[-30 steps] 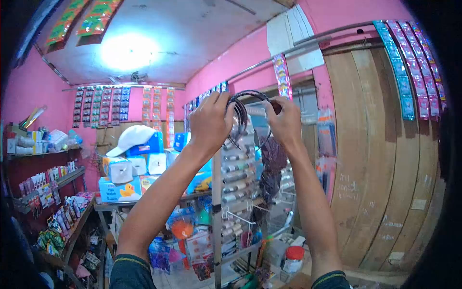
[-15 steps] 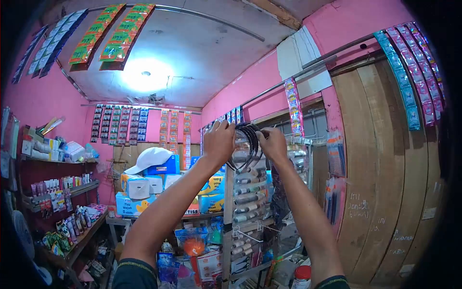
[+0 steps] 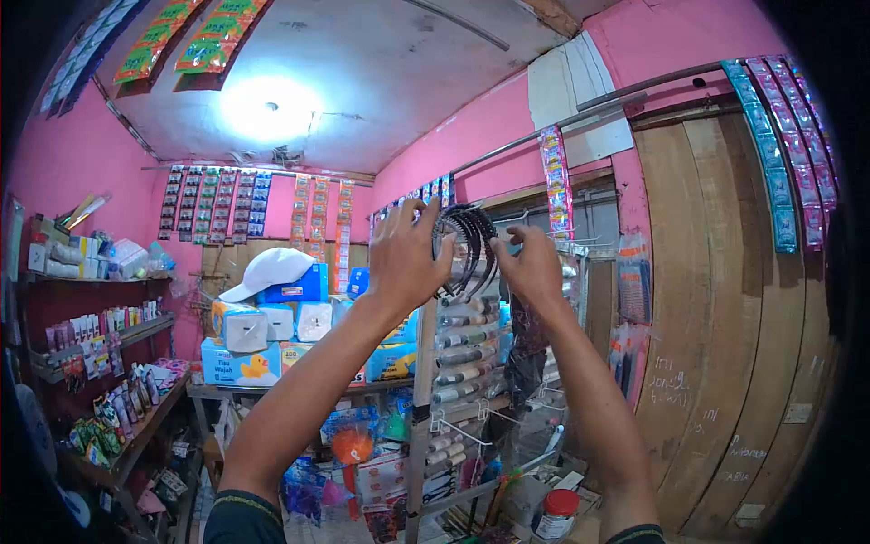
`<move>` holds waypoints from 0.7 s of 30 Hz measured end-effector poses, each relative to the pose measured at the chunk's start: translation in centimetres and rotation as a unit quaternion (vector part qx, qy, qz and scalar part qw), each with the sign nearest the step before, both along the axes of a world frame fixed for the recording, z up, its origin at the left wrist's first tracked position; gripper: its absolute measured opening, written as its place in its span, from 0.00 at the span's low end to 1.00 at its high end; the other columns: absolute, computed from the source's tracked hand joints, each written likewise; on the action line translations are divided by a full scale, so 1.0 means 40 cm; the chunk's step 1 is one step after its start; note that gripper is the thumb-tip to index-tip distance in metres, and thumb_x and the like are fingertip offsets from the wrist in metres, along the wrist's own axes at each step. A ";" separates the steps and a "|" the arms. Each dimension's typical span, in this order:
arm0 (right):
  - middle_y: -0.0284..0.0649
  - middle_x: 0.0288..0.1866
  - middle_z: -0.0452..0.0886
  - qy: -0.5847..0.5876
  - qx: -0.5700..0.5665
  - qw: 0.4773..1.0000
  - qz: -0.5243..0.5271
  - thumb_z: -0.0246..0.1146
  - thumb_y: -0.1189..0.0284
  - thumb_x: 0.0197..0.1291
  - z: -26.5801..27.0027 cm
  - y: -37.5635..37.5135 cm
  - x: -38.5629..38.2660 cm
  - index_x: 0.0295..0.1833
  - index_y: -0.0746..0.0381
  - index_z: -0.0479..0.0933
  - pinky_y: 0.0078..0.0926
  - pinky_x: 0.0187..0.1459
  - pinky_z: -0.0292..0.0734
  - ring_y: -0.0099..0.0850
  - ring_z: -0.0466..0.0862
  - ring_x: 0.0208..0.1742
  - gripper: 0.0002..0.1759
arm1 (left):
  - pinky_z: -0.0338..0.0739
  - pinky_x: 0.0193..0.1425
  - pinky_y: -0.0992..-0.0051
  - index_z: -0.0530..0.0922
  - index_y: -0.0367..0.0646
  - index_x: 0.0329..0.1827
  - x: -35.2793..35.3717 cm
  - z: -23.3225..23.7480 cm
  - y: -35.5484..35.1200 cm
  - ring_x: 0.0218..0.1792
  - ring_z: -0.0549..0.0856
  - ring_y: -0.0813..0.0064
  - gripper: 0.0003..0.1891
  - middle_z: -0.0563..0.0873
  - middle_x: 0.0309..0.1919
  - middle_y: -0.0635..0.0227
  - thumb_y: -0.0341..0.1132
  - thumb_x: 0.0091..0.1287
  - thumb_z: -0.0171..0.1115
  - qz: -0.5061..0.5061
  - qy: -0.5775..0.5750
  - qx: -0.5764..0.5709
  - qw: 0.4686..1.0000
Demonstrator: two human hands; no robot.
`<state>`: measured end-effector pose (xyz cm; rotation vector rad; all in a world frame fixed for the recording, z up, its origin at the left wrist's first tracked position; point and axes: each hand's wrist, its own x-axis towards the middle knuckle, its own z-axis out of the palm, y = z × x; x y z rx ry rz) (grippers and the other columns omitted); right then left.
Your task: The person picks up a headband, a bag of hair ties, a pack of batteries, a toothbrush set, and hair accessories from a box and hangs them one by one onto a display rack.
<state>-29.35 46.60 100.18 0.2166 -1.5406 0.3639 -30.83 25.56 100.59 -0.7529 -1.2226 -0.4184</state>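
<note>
Headbands (image 3: 474, 243) stand upright at upper centre between the hands, against the left hand (image 3: 405, 254), its clamp unclear, and beside the right hand (image 3: 533, 268), thumb and fingers parted.

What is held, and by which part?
Black hoops, held by their left side in the left hand; the right hand has its fingertips at their right side.

Black curved headbands (image 3: 469, 249) | bunched together | raised between both hands (image 3: 405, 254)
</note>
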 end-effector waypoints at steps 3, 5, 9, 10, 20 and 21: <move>0.49 0.43 0.83 0.007 0.038 0.999 0.004 0.67 0.61 0.61 -0.039 -0.003 0.111 0.51 0.66 0.82 0.42 0.46 0.79 0.47 0.85 0.41 0.20 | 0.75 0.59 0.60 0.81 0.37 0.56 0.046 -0.031 -0.034 0.52 0.82 0.53 0.19 0.81 0.50 0.54 0.37 0.64 0.67 -0.070 0.010 0.017 0.997; 0.48 0.41 0.83 -0.022 0.057 0.998 0.025 0.67 0.62 0.60 -0.076 -0.005 0.197 0.48 0.66 0.82 0.41 0.44 0.79 0.45 0.85 0.40 0.18 | 0.74 0.59 0.61 0.82 0.36 0.54 0.085 -0.080 -0.062 0.51 0.82 0.54 0.17 0.82 0.48 0.54 0.33 0.63 0.68 -0.118 0.007 0.031 0.993; 0.46 0.38 0.82 -0.096 0.088 0.992 -0.002 0.69 0.66 0.58 -0.178 -0.018 0.369 0.46 0.65 0.82 0.38 0.41 0.78 0.43 0.84 0.37 0.15 | 0.76 0.51 0.60 0.82 0.34 0.44 0.150 -0.271 -0.112 0.43 0.83 0.56 0.11 0.83 0.38 0.54 0.26 0.58 0.67 -0.225 -0.027 0.033 0.973; 0.46 0.37 0.82 -0.103 0.101 0.990 -0.009 0.69 0.67 0.58 -0.207 -0.013 0.401 0.46 0.65 0.82 0.38 0.40 0.77 0.44 0.84 0.37 0.14 | 0.76 0.48 0.60 0.82 0.35 0.43 0.163 -0.352 -0.117 0.40 0.83 0.57 0.10 0.84 0.37 0.55 0.24 0.57 0.66 -0.238 -0.046 0.028 0.970; 0.43 0.34 0.81 -0.305 0.038 0.926 -0.219 0.71 0.71 0.54 -0.453 0.034 0.707 0.43 0.63 0.83 0.35 0.35 0.79 0.44 0.84 0.37 0.12 | 0.75 0.38 0.67 0.80 0.37 0.28 0.213 -0.999 0.129 0.31 0.81 0.64 0.08 0.82 0.28 0.59 0.26 0.67 0.58 -0.539 -0.409 -0.133 0.724; 0.43 0.34 0.81 -0.325 0.019 0.916 -0.236 0.71 0.71 0.54 -0.475 0.042 0.732 0.43 0.63 0.83 0.36 0.35 0.79 0.44 0.84 0.37 0.12 | 0.75 0.38 0.67 0.80 0.36 0.28 0.228 -1.043 0.151 0.31 0.82 0.64 0.10 0.82 0.28 0.59 0.28 0.69 0.58 -0.550 -0.455 -0.123 0.690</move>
